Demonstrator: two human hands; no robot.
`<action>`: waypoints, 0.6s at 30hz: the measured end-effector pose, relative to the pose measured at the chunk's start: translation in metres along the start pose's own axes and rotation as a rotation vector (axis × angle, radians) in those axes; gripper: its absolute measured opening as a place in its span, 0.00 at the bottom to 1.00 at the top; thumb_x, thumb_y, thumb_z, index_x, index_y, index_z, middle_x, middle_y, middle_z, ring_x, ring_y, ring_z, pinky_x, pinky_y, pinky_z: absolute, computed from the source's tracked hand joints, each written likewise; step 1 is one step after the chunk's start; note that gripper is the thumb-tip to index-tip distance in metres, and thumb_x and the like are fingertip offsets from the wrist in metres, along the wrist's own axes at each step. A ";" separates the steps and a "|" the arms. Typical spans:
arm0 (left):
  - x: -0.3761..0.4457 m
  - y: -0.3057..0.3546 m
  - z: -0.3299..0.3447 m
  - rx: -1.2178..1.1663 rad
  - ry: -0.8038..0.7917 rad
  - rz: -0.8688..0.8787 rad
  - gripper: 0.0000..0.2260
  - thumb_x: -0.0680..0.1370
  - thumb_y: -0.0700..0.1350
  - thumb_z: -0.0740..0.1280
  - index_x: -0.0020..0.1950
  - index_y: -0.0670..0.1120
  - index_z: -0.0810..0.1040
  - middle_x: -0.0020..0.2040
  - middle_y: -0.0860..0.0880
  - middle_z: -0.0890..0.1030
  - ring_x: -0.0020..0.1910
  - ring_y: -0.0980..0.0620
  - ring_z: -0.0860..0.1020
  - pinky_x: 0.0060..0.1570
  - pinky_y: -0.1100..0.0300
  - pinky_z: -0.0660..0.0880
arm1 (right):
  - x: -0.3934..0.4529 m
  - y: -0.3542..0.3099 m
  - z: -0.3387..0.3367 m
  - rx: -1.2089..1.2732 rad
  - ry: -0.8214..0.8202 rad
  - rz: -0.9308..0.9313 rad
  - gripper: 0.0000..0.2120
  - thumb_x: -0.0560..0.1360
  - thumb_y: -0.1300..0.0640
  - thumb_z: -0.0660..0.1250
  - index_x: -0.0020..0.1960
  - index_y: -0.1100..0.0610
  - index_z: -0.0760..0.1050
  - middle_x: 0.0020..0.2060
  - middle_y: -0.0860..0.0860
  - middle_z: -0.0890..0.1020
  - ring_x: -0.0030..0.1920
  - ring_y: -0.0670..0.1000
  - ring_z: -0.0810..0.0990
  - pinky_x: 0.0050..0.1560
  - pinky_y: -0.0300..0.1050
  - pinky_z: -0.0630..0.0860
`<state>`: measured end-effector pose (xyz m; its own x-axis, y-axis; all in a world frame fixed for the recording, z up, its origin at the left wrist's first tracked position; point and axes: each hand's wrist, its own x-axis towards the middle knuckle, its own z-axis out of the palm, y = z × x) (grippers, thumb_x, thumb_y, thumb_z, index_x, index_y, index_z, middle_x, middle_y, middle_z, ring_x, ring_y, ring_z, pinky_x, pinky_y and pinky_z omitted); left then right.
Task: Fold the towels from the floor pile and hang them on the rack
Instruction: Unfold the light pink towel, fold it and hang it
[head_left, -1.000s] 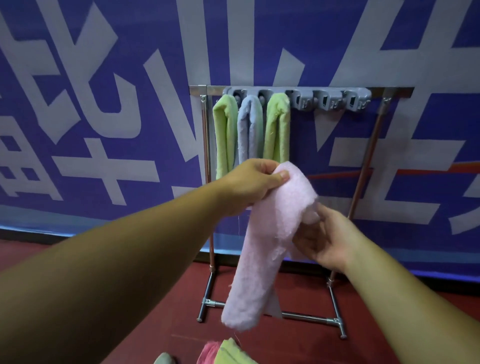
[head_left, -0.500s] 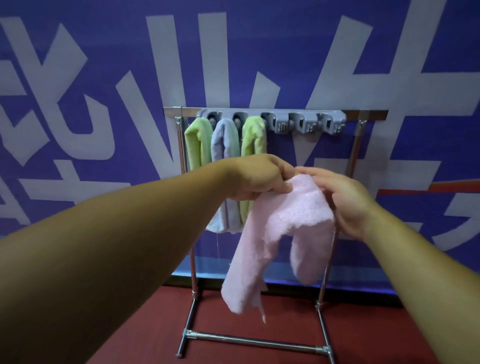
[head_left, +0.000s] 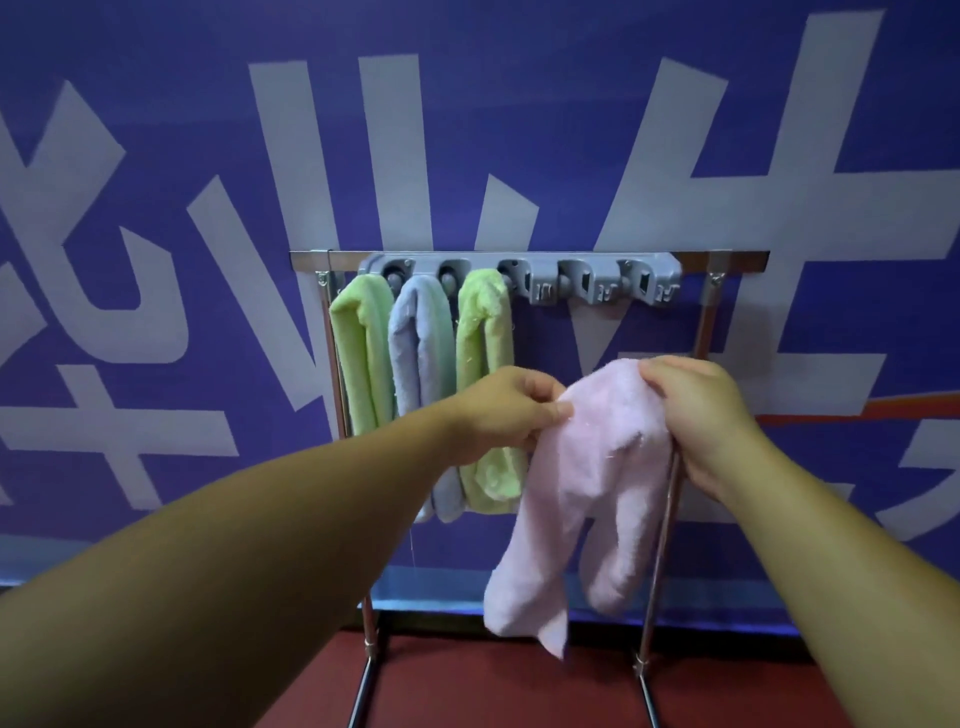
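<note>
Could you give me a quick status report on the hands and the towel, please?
Left hand and right hand both pinch the pink towel, draped double below the rack's free clips. Three towels already hung. Nothing in the way.

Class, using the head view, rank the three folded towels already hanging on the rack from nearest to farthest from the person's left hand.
1. Right-hand lime green towel, directly behind the left hand.
2. Middle grey-blue towel, just leftward.
3. Leftmost light green towel, by the rack's left post.
</note>
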<state>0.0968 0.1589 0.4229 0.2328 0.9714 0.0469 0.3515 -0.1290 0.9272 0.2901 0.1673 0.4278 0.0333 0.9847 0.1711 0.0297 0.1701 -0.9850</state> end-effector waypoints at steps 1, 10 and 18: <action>0.007 0.001 -0.001 -0.058 0.052 0.008 0.05 0.82 0.40 0.63 0.50 0.41 0.78 0.43 0.41 0.76 0.43 0.46 0.74 0.47 0.49 0.75 | 0.006 0.001 0.000 -0.058 -0.010 -0.010 0.07 0.70 0.57 0.67 0.40 0.61 0.79 0.35 0.52 0.81 0.38 0.54 0.77 0.41 0.51 0.74; 0.066 0.038 -0.017 -0.056 0.230 0.029 0.13 0.80 0.37 0.60 0.37 0.47 0.75 0.34 0.48 0.74 0.32 0.51 0.69 0.31 0.62 0.64 | 0.052 0.000 0.029 -0.400 -0.020 -0.249 0.15 0.77 0.49 0.66 0.41 0.60 0.78 0.36 0.57 0.82 0.36 0.52 0.75 0.37 0.48 0.73; 0.099 0.074 -0.059 0.516 0.354 0.135 0.10 0.80 0.41 0.60 0.45 0.43 0.79 0.35 0.47 0.76 0.31 0.49 0.73 0.28 0.65 0.71 | 0.102 -0.035 0.036 -0.849 0.074 -0.529 0.14 0.79 0.51 0.63 0.38 0.58 0.74 0.37 0.54 0.78 0.44 0.59 0.76 0.39 0.46 0.63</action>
<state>0.0921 0.2572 0.5183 0.0234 0.9354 0.3527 0.7520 -0.2490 0.6104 0.2566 0.2628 0.4793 -0.1289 0.7806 0.6115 0.7608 0.4734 -0.4439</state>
